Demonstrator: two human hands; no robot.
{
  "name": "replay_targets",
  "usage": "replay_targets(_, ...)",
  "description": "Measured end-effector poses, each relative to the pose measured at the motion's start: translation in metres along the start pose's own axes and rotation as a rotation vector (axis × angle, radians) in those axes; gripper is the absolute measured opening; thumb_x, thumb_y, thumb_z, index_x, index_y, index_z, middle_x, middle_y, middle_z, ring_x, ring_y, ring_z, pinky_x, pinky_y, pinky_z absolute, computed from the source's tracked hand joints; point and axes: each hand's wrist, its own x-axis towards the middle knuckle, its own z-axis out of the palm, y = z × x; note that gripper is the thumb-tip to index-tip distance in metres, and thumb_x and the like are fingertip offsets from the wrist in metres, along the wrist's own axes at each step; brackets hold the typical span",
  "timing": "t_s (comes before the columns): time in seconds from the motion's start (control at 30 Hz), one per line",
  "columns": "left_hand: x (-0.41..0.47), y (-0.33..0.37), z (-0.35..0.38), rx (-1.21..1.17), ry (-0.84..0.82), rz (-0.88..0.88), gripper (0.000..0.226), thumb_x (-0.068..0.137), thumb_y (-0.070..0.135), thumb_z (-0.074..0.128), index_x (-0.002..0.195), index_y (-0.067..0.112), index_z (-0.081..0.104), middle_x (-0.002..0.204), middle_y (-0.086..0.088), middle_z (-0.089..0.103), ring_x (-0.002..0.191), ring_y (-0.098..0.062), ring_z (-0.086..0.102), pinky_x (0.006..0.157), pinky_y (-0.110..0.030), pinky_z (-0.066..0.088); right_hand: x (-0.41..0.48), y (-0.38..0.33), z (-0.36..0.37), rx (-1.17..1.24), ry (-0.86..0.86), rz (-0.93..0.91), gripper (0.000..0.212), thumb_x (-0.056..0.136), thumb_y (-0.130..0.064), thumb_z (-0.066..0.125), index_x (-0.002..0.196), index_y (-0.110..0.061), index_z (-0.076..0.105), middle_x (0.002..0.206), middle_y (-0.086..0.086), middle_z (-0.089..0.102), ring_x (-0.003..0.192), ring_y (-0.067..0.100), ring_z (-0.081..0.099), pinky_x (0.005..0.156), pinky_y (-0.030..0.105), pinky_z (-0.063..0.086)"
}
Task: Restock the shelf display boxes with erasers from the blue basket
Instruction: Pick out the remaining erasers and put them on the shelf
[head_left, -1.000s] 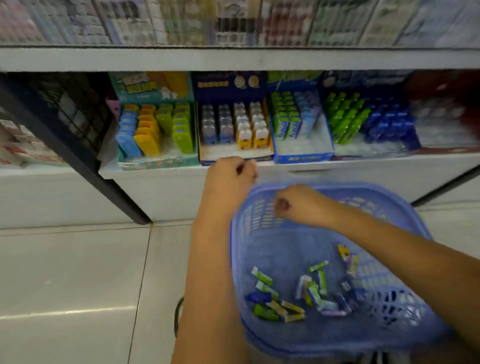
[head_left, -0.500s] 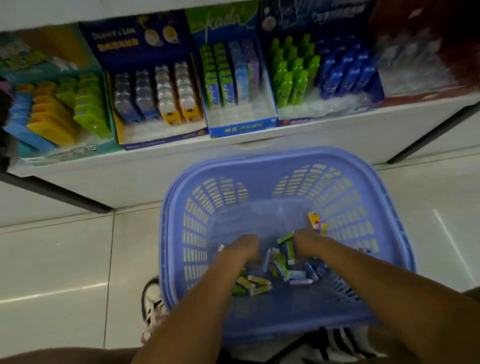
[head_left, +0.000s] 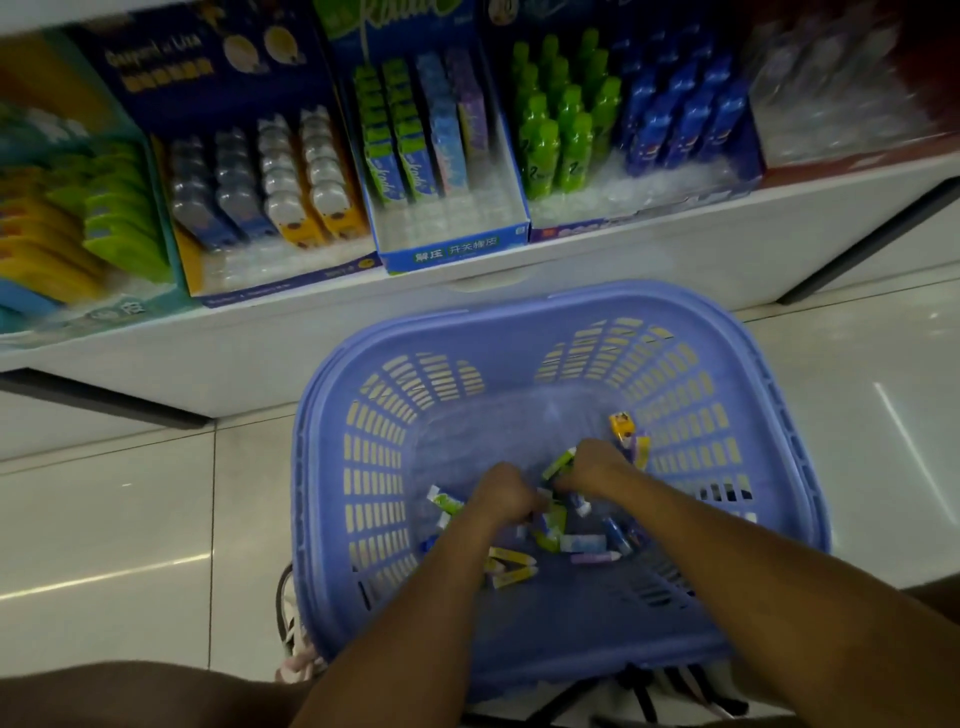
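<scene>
Fifteen-odd erasers (head_left: 582, 543) surround left hand (head_left: 505, 492), right hand (head_left: 592, 464) in one basket (head_left: 519, 307); fingers' hold unclear.

Shop, stationery aisle. Low white shelf (head_left: 260, 353) across 12 o'clock, packed with open retail display boxes (head_left: 454, 254), printed branding on fronts. Rows of identical packaged items inside: green and blue bottle-shaped pieces (head_left: 561, 140) at 1 o'clock, yellow and green packs (head_left: 119, 223) at 10 o'clock. Glossy tiled floor (head_left: 104, 519) at 8 o'clock. Blue shopping basket (head_left: 332, 467) at 6 o'clock.
</scene>
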Motion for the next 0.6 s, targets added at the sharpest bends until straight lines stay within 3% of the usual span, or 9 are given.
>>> replay_targets(0.1, -0.01, 0.005, -0.032, -0.293, 0.008, 0.018, 0.025, 0.085, 0.017, 0.068, 0.099, -0.004, 0.067, 0.099, -0.019, 0.07, 0.073, -0.02, 0.066, 0.064, -0.026, 0.055, -0.014, -0.008, -0.029, 0.172, -0.117, -0.104, 0.045, 0.088, -0.037, 0.058, 0.049, -0.016, 0.054, 0.045, 0.004, 0.049, 0.045, 0.017, 0.046, 0.046, 0.025, 0.037)
replay_targets(0.17, -0.024, 0.01, -0.057, -0.527, -0.014, 0.03, 0.007, 0.087, 0.007, 0.064, 0.086, 0.0, 0.063, 0.068, -0.008, 0.069, 0.053, -0.008, 0.061, 0.05, -0.02, 0.053, -0.03, -0.02, -0.049, 0.34, -0.097, -0.178, 0.042, 0.091, -0.026, 0.052, 0.051, -0.015, 0.048, 0.044, 0.003, 0.044, 0.046, 0.018, 0.039, 0.045, 0.024, 0.032)
replay_targets(0.23, -0.04, 0.013, -0.083, -0.626, 0.03, 0.084, 0.021, 0.088, 0.005, 0.061, 0.068, 0.008, 0.056, 0.04, 0.004, 0.053, 0.038, -0.005, 0.051, 0.041, -0.016, 0.047, -0.054, -0.039, -0.07, 0.419, -0.043, -0.287, 0.033, 0.091, -0.018, 0.051, 0.058, -0.012, 0.049, 0.049, 0.005, 0.044, 0.049, 0.018, 0.038, 0.047, 0.025, 0.031)
replay_targets(0.4, -0.09, 0.007, -0.141, -0.802, 0.183, 0.266, 0.016, 0.088, 0.013, 0.058, 0.072, 0.013, 0.059, 0.058, -0.001, 0.049, 0.057, -0.011, 0.05, 0.06, -0.023, 0.053, -0.123, -0.09, -0.117, 0.59, -0.063, -0.644, 0.017, 0.096, -0.011, 0.051, 0.082, -0.01, 0.062, 0.07, 0.001, 0.057, 0.056, 0.002, 0.052, 0.055, 0.014, 0.043)
replay_targets(0.5, -0.119, 0.002, -0.167, -0.903, 0.215, 0.36, 0.014, 0.092, 0.016, 0.055, 0.084, 0.009, 0.064, 0.059, -0.001, 0.059, 0.049, -0.008, 0.054, 0.051, -0.02, 0.053, -0.149, -0.115, -0.14, 0.603, 0.182, -0.783, 0.017, 0.093, -0.007, 0.055, 0.1, 0.007, 0.062, 0.074, 0.006, 0.056, 0.062, 0.002, 0.05, 0.06, 0.011, 0.044)
replay_targets(0.57, -0.134, 0.002, -0.179, -0.935, 0.276, 0.42, 0.016, 0.094, 0.019, 0.054, 0.084, 0.013, 0.065, 0.056, 0.001, 0.06, 0.04, -0.006, 0.049, 0.043, -0.017, 0.046, -0.16, -0.128, -0.157, 0.736, 0.395, -0.856, 0.007, 0.089, -0.001, 0.058, 0.094, -0.004, 0.06, 0.066, 0.001, 0.058, 0.055, -0.002, 0.054, 0.06, 0.012, 0.048)
replay_targets(0.6, -0.139, 0.002, -0.184, -0.951, 0.316, 0.453, 0.018, 0.095, 0.021, 0.053, 0.084, 0.015, 0.066, 0.055, 0.002, 0.057, 0.039, -0.006, 0.044, 0.04, -0.016, 0.04, -0.164, -0.133, -0.167, 0.777, 0.514, -0.882, 0.012, 0.088, 0.001, 0.06, 0.094, -0.009, 0.058, 0.066, -0.001, 0.058, 0.056, 0.0, 0.057, 0.063, 0.016, 0.052)
